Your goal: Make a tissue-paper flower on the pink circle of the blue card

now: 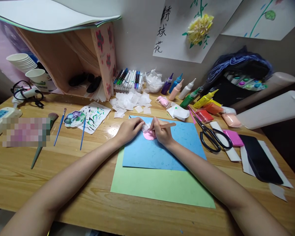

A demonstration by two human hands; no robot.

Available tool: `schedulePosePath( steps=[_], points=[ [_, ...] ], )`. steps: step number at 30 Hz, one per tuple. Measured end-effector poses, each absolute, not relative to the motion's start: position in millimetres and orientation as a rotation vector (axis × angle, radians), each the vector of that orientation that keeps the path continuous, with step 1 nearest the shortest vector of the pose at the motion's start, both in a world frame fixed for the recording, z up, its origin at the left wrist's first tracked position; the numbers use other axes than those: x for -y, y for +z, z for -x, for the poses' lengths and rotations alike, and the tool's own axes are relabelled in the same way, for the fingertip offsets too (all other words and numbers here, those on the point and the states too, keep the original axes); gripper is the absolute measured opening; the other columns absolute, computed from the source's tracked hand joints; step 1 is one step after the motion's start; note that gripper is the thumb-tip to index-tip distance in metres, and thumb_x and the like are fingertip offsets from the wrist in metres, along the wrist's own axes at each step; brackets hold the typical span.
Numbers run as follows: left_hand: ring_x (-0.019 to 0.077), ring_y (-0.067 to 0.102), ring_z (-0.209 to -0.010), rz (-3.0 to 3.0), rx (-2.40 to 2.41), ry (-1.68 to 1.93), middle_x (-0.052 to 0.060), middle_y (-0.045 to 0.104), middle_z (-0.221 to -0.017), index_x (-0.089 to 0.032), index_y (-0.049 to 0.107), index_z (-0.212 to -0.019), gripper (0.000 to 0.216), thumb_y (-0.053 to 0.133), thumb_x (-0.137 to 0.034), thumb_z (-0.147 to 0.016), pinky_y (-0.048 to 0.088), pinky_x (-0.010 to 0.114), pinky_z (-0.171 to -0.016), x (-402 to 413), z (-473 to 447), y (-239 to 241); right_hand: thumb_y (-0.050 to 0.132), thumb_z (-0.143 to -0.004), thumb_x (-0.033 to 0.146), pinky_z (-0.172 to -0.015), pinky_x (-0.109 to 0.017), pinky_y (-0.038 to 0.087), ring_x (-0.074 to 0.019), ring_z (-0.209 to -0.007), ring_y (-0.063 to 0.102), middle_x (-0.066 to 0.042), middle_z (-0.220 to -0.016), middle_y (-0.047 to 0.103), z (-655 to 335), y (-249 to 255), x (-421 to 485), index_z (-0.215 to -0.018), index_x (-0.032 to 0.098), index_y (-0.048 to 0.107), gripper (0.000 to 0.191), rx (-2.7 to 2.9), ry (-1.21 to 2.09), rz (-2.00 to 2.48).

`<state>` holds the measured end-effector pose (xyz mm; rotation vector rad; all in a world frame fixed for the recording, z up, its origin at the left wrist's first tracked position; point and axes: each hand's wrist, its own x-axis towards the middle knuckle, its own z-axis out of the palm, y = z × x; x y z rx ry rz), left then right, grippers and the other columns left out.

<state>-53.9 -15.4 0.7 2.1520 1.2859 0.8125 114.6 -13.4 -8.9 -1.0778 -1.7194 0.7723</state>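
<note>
A blue paper sheet lies on a green sheet on the wooden desk. A pink clay lump sits on the blue sheet with a bit of white tissue on it. My left hand is closed, its fingertips pinching the tissue against the clay. My right hand is closed around a thin wooden stick, whose tip presses into the tissue.
White tissue squares lie behind the sheets, with markers and paint bottles. Black scissors, clay packets and a black phone lie right. Brushes and a palette lie left.
</note>
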Motion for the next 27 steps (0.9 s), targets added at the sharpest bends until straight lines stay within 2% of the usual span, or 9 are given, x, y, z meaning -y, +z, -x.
schedulePosePath(
  steps=[6, 19, 23, 27],
  points=[
    [0.0143, 0.057, -0.070, -2.096, -1.297, 0.817, 0.001, 0.063, -0.074, -0.018, 0.056, -0.082, 0.023, 0.039, -0.031, -0.091, 0.040, 0.026, -0.067, 15, 54, 1, 0.032, -0.093, 0.043, -0.051, -0.024, 0.039, -0.0110, -0.047, 0.051, 0.001, -0.049, 0.053, -115, -8, 13, -0.052, 0.020, 0.052, 0.051, 1.798, 0.711, 1.067],
    [0.0137, 0.055, -0.068, -2.039, -1.315, 0.858, 0.000, 0.062, -0.072, -0.018, 0.056, -0.085, 0.025, 0.037, -0.033, -0.091, 0.040, 0.026, -0.066, 16, 55, 2, 0.036, -0.090, 0.050, -0.047, -0.024, 0.038, -0.0115, -0.044, 0.049, 0.002, -0.042, 0.046, -113, -9, 13, -0.052, 0.020, 0.050, 0.051, 1.663, 0.877, 1.114],
    [0.0145, 0.053, -0.068, -1.952, -1.621, 1.045, 0.001, 0.060, -0.073, -0.019, 0.055, -0.083, 0.028, 0.034, -0.035, -0.092, 0.039, 0.027, -0.065, 7, 71, 5, 0.035, -0.091, 0.049, -0.046, -0.025, 0.038, -0.0111, -0.040, 0.045, 0.003, -0.037, 0.042, -118, -9, 12, -0.049, 0.020, 0.049, 0.053, 1.466, 0.868, 1.114],
    [0.0203, 0.052, -0.083, -1.964, -2.043, 1.076, 0.005, 0.058, -0.082, -0.019, 0.055, -0.080, 0.016, 0.043, -0.030, -0.085, 0.040, 0.032, -0.073, -8, 96, 7, 0.033, -0.090, 0.051, -0.041, -0.024, 0.035, -0.0095, -0.034, 0.040, 0.004, -0.034, 0.039, -120, -8, 10, -0.048, 0.020, 0.048, 0.054, 1.325, 0.940, 1.097]
  ],
)
